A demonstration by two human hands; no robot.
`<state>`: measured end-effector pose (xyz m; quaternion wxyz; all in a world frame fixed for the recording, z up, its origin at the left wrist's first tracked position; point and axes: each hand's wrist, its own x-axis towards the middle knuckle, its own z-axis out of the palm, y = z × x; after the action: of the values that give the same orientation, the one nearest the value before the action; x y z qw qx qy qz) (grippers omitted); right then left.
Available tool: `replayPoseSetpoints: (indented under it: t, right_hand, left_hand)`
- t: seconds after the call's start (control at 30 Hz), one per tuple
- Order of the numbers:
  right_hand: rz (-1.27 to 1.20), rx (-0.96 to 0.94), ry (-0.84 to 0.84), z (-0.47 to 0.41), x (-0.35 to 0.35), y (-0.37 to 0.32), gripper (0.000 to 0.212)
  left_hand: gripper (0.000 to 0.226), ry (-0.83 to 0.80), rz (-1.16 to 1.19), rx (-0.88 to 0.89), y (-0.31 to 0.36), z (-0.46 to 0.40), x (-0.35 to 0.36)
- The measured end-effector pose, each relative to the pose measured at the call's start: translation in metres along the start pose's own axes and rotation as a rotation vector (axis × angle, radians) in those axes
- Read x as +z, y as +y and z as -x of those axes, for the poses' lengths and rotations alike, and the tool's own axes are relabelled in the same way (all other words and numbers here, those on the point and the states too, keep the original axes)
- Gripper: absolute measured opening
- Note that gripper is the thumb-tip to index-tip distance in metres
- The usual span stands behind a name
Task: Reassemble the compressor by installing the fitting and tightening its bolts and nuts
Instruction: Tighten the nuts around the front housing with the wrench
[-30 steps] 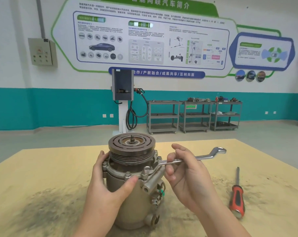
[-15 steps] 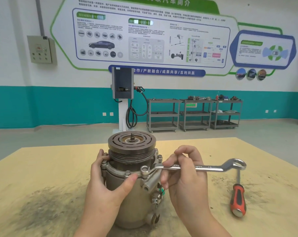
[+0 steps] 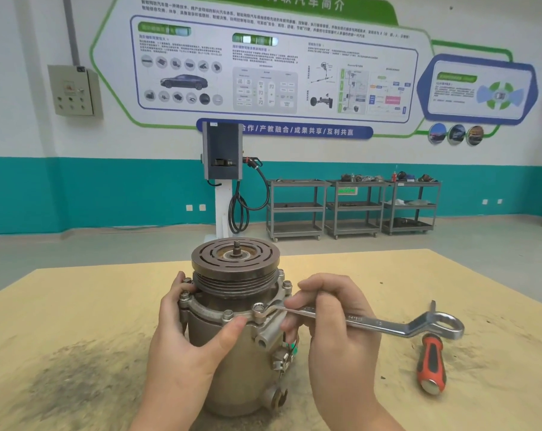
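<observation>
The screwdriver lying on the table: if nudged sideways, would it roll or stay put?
The screwdriver lies flat on the table and its handle looks rounded, so it would probably roll a little. The rubbery-looking red-and-black grip may slow it.

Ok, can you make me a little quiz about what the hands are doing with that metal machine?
1. True or false: the wrench sits on a bolt on the compressor rim.
2. Which hand holds the wrench? A) left hand B) right hand C) neither
3. Fill in: the tool lying on the table with the red and black handle is a ____.

Key
1. True: its open end is hooked on a bolt at the front of the rim.
2. B: the right hand grips the wrench, and the left hand steadies the compressor body.
3. Screwdriver.
</observation>
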<state>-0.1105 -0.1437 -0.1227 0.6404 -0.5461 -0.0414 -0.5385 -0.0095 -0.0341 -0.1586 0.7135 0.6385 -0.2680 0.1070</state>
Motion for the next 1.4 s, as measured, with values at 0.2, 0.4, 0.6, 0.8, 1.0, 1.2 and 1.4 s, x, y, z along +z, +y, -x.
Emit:
replayPoseSetpoints:
  t: [0.2, 0.4, 0.6, 0.8, 1.0, 1.2, 1.4]
  right_hand:
    - [-0.232, 0.176, 0.216, -0.029, -0.019, -0.006, 0.009]
    - [-0.250, 0.272, 0.212, -0.041, -0.025, 0.001, 0.009]
    - [-0.287, 0.386, 0.066, -0.039, -0.023, 0.005, 0.008]
    - [-0.316, 0.365, 0.041, -0.037, -0.023, 0.003, 0.006]
    - [-0.346, 0.354, -0.030, -0.031, -0.014, 0.005, 0.014]
    - [-0.351, 0.392, -0.023, -0.031, -0.016, 0.012, 0.005]
    - [-0.044, -0.291, -0.040, -0.002, -0.001, 0.020, 0.004]
  left_hand:
    - [0.093, 0.184, -0.092, -0.029, 0.000, 0.015, 0.003]
    - [0.082, -0.045, 0.066, -0.091, -0.005, -0.008, -0.020]
    - [0.047, -0.025, 0.093, -0.111, -0.007, -0.017, -0.023]
    - [0.100, -0.205, 0.002, -0.153, 0.004, -0.005, -0.020]
    - [0.098, -0.209, -0.076, -0.137, 0.010, -0.001, -0.015]
    - [0.099, -0.207, -0.041, -0.118, 0.012, 0.003, -0.016]
    - [0.092, -0.190, -0.044, -0.121, 0.014, 0.006, -0.013]
